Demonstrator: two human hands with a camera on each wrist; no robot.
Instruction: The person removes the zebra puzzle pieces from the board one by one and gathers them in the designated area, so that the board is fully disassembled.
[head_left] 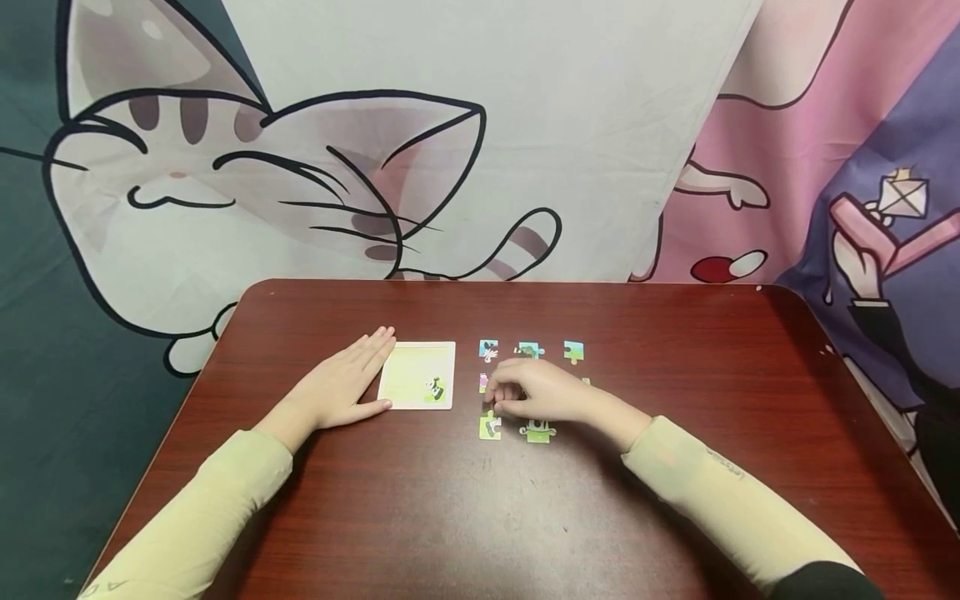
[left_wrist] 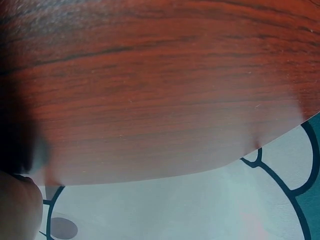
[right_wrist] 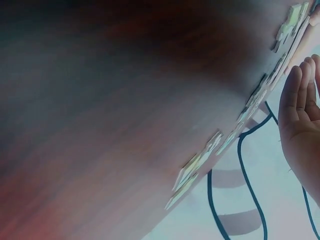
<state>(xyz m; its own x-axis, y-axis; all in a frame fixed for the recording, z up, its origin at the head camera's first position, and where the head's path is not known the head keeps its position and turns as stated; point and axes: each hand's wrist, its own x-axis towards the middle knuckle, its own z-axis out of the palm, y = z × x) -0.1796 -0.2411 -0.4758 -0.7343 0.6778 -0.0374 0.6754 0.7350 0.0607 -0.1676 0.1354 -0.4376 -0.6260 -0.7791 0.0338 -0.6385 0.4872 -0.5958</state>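
A pale yellow puzzle board with a white border lies on the table, a small panda picture at its lower right. My left hand rests flat at its left side, fingers straight and thumb at the lower left corner. Over the jigsaw pieces to the right is my right hand, its fingers loosely bent and nothing visible between them. Its fingertips are beside a pink piece, partly covered. A green panda piece sits just below them. In the right wrist view, the fingers appear beside the row of pieces.
Along the back are blue pieces, one with a green shape and a blue-green one. Another green piece lies in front; one peeks out right of the hand. The brown table ends at a cartoon cloth.
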